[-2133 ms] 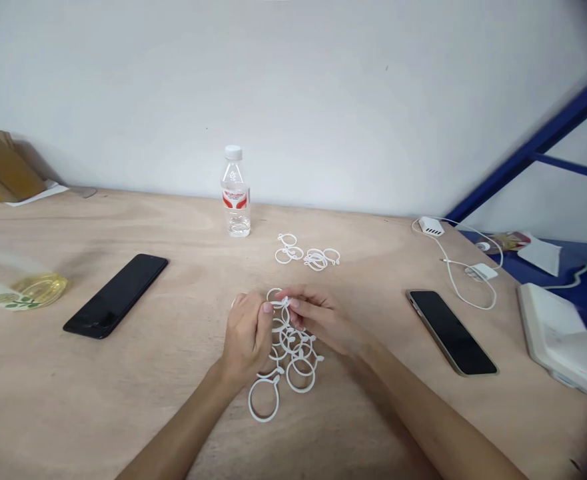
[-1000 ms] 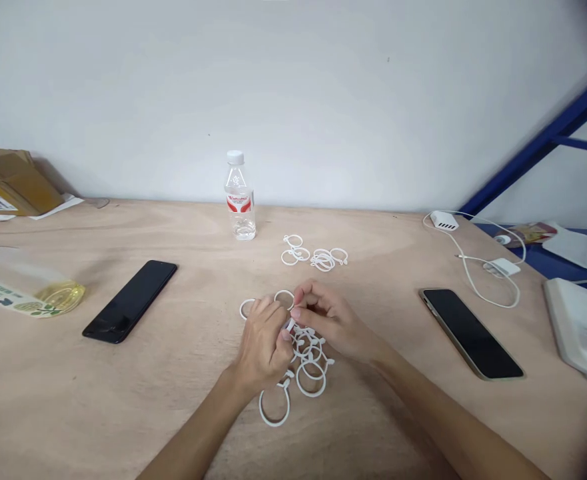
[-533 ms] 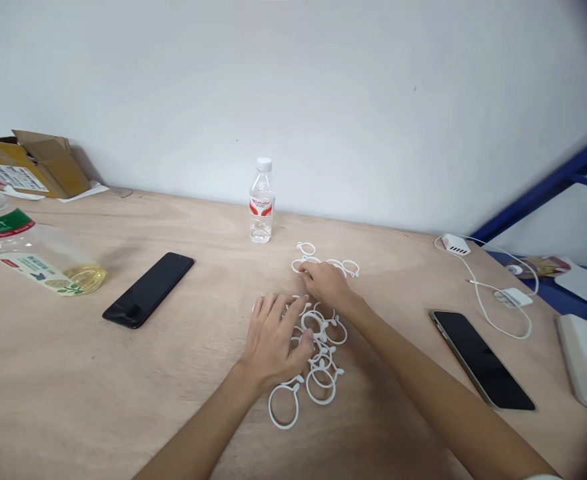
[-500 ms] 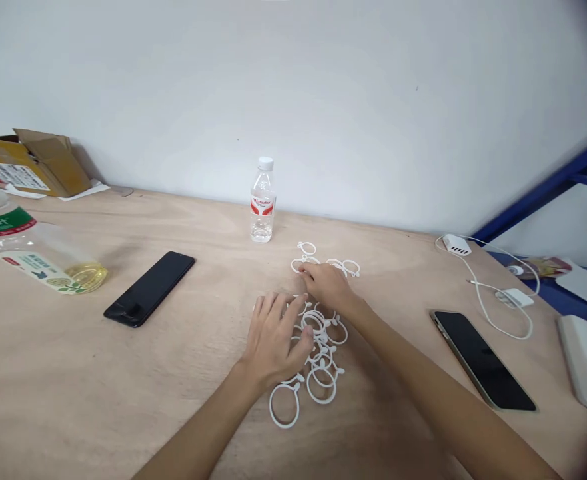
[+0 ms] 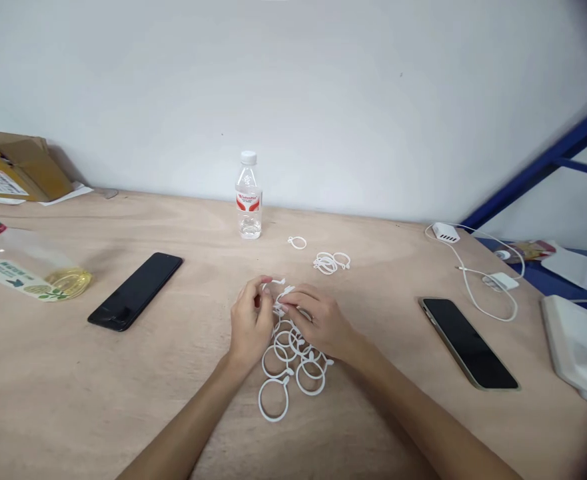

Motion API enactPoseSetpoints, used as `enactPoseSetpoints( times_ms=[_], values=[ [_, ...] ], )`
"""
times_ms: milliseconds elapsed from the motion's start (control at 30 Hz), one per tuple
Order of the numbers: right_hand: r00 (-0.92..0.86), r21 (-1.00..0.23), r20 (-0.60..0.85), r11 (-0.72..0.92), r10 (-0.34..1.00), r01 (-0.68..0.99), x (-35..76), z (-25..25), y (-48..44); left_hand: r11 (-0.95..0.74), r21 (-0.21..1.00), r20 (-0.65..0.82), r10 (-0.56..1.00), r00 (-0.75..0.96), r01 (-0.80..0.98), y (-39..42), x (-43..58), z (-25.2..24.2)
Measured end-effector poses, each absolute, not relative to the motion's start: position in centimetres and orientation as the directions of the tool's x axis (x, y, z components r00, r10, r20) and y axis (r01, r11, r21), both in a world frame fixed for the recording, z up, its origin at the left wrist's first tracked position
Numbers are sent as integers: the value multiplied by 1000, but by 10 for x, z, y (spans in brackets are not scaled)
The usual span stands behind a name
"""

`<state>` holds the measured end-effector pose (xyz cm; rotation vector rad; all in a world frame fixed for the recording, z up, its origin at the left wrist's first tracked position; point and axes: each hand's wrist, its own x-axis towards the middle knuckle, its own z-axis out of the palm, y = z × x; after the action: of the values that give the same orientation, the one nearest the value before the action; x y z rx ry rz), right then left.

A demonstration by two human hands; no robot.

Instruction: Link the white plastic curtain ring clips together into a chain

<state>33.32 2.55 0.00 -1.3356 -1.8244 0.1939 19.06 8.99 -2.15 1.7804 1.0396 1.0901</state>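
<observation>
A chain of linked white plastic rings [image 5: 287, 363] lies on the wooden table [image 5: 173, 373] in front of me. My left hand [image 5: 250, 323] and my right hand [image 5: 317, 321] meet at the chain's far end, fingertips pinched together on a white ring [image 5: 278, 291] held just above the table. Farther back a single loose ring [image 5: 297, 243] lies by itself, and a small bunch of rings [image 5: 330, 262] rests to its right.
A small water bottle [image 5: 248, 196] stands behind the rings. Black phones lie at left [image 5: 136, 290] and right [image 5: 468, 342]. A large bottle with yellow liquid [image 5: 28, 270] lies far left, a cardboard box [image 5: 16, 167] behind it. White chargers and cable [image 5: 478, 280] sit at right.
My right hand reached back to the far rings, then returned with a ring to the chain. My left hand lifted off the chain and now pinches that ring too. The far pile is smaller.
</observation>
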Motion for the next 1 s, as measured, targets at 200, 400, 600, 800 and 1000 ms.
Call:
enactPoseSetpoints(
  times_ms=[200,400,600,800,1000],
  values=[
    [104,-691,355,186,929,698,342,-5,29,-262,952,216,941,261,160,91,191,-21],
    [75,-796,166,88,983,599,328,12,29,-228,967,189,941,279,112,90,191,-20],
    [129,-910,22,-33,991,414,313,19,22,-148,989,143,956,257,-1,87,192,-14],
    [302,-940,48,-60,952,336,302,17,19,-115,978,160,948,274,-172,82,192,-6],
    [395,-952,24,-99,918,289,301,23,20,-213,974,227,930,289,-81,81,193,-7]
  ],
)
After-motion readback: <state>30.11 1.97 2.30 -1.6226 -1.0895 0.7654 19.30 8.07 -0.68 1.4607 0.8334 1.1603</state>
